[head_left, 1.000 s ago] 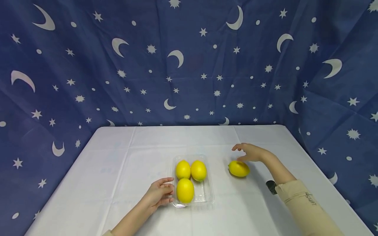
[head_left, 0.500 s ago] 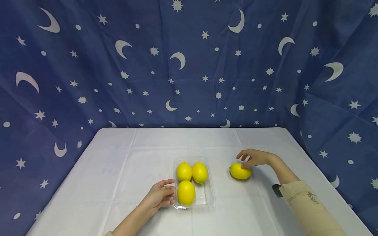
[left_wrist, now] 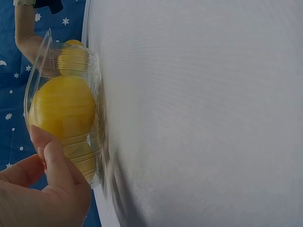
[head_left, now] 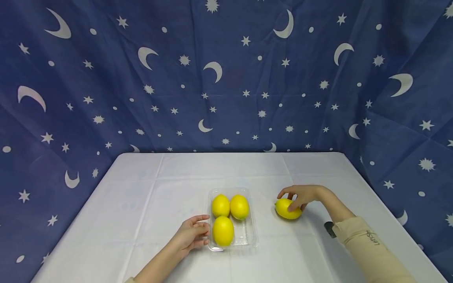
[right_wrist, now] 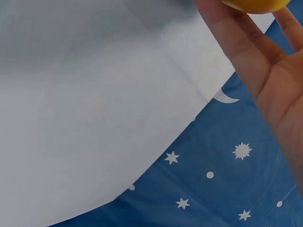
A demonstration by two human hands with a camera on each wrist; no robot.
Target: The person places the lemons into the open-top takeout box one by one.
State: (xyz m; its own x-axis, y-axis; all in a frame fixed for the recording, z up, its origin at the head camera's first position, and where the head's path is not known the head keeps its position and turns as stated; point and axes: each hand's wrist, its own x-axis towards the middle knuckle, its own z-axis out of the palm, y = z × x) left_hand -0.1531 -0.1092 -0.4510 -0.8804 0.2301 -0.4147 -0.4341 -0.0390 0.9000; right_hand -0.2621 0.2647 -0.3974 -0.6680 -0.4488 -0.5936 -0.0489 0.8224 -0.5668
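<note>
A clear plastic tray (head_left: 244, 236) on the white table bears 3 yellow lemons, one of them the near lemon (head_left: 223, 231). At the tray's left rim is my left hand (head_left: 191, 236), its fingers spread and loosely bent, fingertips touching the edge. In the left wrist view the fingers of this hand lie in front of the tray's ridged side wall (left_wrist: 97, 137). To the right of the tray, my right hand (head_left: 304, 195) grips another lemon (head_left: 283, 208) lying on the table, thumb on its near side, fingers over the far side. Only that lemon's lower edge (right_wrist: 258, 5) shows in the right wrist view.
A white cloth covers the table (head_left: 177, 169). Behind and beside it hangs a dark blue curtain (head_left: 233, 78) with moons and stars. A small dark object (head_left: 330, 229) shows at the right sleeve's cuff (head_left: 345, 226).
My right hand has come down from above the lemon and its fingers have closed round it. The left hand and the tray have stayed in place. The head view has shifted slightly.
</note>
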